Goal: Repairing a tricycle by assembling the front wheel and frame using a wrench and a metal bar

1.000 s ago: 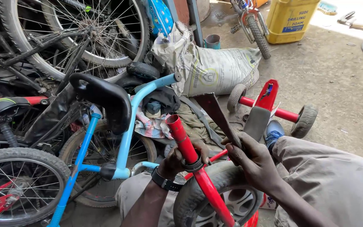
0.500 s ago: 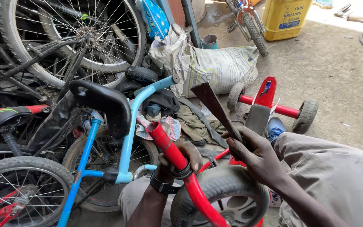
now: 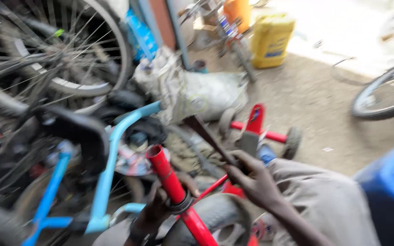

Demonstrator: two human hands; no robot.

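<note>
The picture is blurred by camera motion. My left hand (image 3: 158, 207) grips a red metal tube (image 3: 166, 175) of a small bicycle, just below its open top end, where a dark ring sits. Under the tube lies a grey tyre (image 3: 208, 218). My right hand (image 3: 254, 180) is closed on a long dark flat tool (image 3: 206, 134) that points up and to the left, its tip close to the tube's top. A wristband shows on my left wrist.
A light blue bike frame (image 3: 110, 155) and large spoked wheels (image 3: 69, 50) crowd the left. Behind the tube are a grey sack (image 3: 197, 95), a red training-wheel axle (image 3: 261, 132), a yellow jerrycan (image 3: 272, 41), another wheel (image 3: 384, 98) at right and a blue object (image 3: 388, 182).
The view has swung right and blurred, bringing the wheel and blue object at right into sight. Both hands keep their hold; the tube and tool sit about as before.
</note>
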